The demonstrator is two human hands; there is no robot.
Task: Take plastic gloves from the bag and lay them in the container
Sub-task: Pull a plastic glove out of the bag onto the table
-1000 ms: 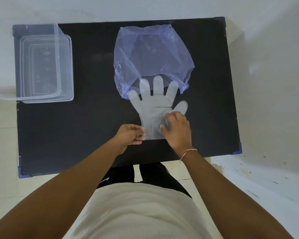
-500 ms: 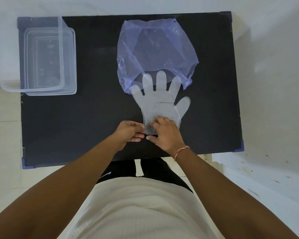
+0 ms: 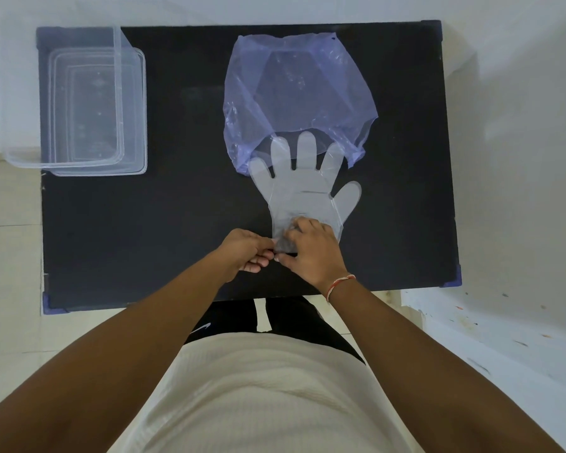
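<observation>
Pinching the cuff of the plastic glove [image 3: 303, 204] between left hand [image 3: 247, 250] and right hand [image 3: 312, 248], I judged its fingertips, beyond my grip under the bag [image 3: 294, 93] mouth, could drag the bag toward the far-left container [image 3: 129, 109].

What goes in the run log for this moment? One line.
left hand: pinching glove cuff | right hand: pressing cuff | plastic glove: flat, fingertips at bag mouth | clear container: no glove inside
</observation>
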